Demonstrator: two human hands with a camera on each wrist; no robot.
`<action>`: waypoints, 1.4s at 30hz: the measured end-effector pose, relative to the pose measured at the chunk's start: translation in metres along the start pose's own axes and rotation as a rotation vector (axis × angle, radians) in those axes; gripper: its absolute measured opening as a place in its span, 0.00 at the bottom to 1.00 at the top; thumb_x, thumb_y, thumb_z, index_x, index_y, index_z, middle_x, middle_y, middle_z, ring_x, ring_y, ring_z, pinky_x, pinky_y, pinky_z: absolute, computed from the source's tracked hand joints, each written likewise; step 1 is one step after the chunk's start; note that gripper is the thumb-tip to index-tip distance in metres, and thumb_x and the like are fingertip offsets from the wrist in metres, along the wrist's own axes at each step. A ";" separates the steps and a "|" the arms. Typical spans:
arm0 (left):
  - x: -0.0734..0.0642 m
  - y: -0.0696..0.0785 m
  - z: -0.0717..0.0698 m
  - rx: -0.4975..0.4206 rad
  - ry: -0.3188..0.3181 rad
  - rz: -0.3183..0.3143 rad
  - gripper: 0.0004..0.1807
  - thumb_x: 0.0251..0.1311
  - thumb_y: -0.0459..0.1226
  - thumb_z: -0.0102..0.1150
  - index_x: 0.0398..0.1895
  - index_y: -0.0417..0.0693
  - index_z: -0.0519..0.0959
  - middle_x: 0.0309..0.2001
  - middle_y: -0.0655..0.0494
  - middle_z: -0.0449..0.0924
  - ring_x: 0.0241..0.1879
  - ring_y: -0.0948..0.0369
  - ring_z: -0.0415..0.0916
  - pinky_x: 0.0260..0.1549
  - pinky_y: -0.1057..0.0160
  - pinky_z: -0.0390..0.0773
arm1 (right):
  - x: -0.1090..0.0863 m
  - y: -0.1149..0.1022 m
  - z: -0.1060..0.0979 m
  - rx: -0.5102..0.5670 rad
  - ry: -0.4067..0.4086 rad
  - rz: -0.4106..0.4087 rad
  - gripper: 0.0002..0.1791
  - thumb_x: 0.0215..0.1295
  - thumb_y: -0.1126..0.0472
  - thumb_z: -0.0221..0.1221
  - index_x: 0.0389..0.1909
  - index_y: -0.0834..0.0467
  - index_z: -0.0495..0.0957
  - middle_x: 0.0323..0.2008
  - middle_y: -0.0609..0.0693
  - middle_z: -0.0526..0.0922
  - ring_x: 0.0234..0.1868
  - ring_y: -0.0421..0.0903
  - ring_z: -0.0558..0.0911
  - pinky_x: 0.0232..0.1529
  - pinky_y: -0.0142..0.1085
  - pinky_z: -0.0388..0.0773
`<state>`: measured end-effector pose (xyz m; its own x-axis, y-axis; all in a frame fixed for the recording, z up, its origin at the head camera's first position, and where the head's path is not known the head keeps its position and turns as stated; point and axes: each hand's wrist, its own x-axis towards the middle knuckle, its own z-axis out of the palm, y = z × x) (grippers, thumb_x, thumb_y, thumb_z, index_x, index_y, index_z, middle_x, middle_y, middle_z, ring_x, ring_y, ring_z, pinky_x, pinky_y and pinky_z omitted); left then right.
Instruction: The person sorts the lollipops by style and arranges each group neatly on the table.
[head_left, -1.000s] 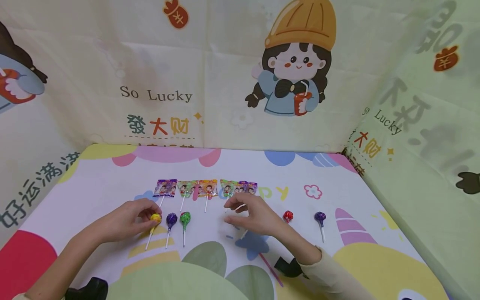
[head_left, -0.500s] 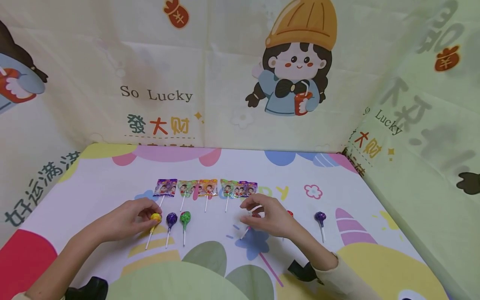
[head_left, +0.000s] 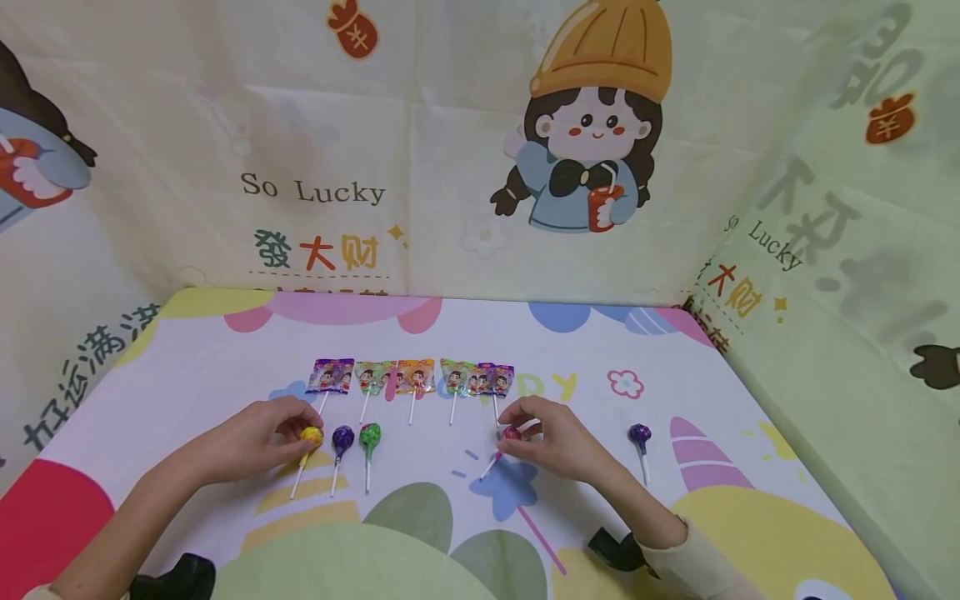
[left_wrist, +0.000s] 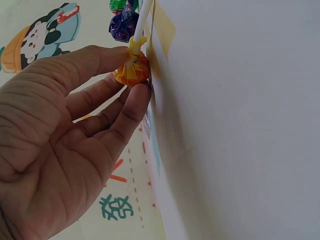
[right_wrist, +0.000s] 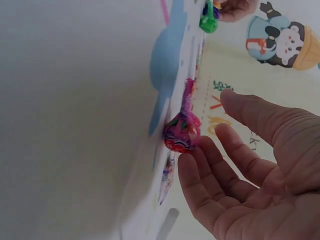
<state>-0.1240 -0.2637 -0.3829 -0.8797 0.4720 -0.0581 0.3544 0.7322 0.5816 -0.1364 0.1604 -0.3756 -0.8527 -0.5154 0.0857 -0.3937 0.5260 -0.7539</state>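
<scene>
My left hand (head_left: 255, 443) pinches the round head of a yellow lollipop (head_left: 311, 435) between thumb and fingers, its white stick slanting toward me; the left wrist view shows the same grip. A pink lollipop (right_wrist: 181, 134) lies near the middle of the table, by a printed blue star. Beside its head is my right hand (head_left: 558, 440): fingertips right at the wrapper, thumb raised apart from it in the right wrist view. A purple lollipop (head_left: 342, 438) and a green lollipop (head_left: 371, 435) lie just right of the yellow one.
Behind the round lollipops runs a row of flat-wrapped lollipops, among them a purple one (head_left: 330, 376), an orange one (head_left: 415, 377) and a green one (head_left: 456, 377). Another purple lollipop (head_left: 640, 433) lies at the right. A printed cloth wall (head_left: 442, 258) rises along the table's far edge.
My right hand has shifted to the right, uncovering the pink lollipop's head and hiding a red lollipop that showed to its right. The left hand and yellow lollipop have stayed put.
</scene>
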 end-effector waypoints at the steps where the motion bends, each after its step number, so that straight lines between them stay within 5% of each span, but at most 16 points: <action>1: 0.000 0.000 0.000 -0.002 -0.002 -0.003 0.12 0.61 0.41 0.71 0.45 0.50 0.81 0.35 0.66 0.77 0.36 0.68 0.71 0.37 0.68 0.79 | 0.000 0.001 0.000 -0.004 -0.004 0.002 0.15 0.61 0.62 0.72 0.46 0.63 0.81 0.42 0.53 0.85 0.47 0.51 0.85 0.50 0.44 0.85; 28: -0.002 0.000 0.000 -0.013 0.006 0.008 0.11 0.61 0.41 0.71 0.44 0.51 0.81 0.36 0.66 0.77 0.36 0.69 0.71 0.38 0.68 0.79 | 0.003 0.007 0.002 -0.005 -0.062 0.037 0.09 0.64 0.67 0.68 0.43 0.61 0.81 0.42 0.51 0.85 0.46 0.48 0.84 0.49 0.35 0.84; 42: -0.001 -0.001 0.000 -0.010 0.004 0.006 0.12 0.62 0.41 0.71 0.45 0.50 0.81 0.36 0.66 0.77 0.37 0.69 0.72 0.38 0.68 0.80 | 0.015 -0.008 0.002 -0.041 -0.065 -0.078 0.10 0.64 0.69 0.68 0.45 0.63 0.82 0.44 0.50 0.85 0.48 0.49 0.84 0.50 0.38 0.85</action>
<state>-0.1230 -0.2646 -0.3835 -0.8788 0.4743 -0.0517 0.3563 0.7244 0.5902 -0.1454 0.1471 -0.3702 -0.7954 -0.5978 0.0997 -0.4728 0.5092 -0.7192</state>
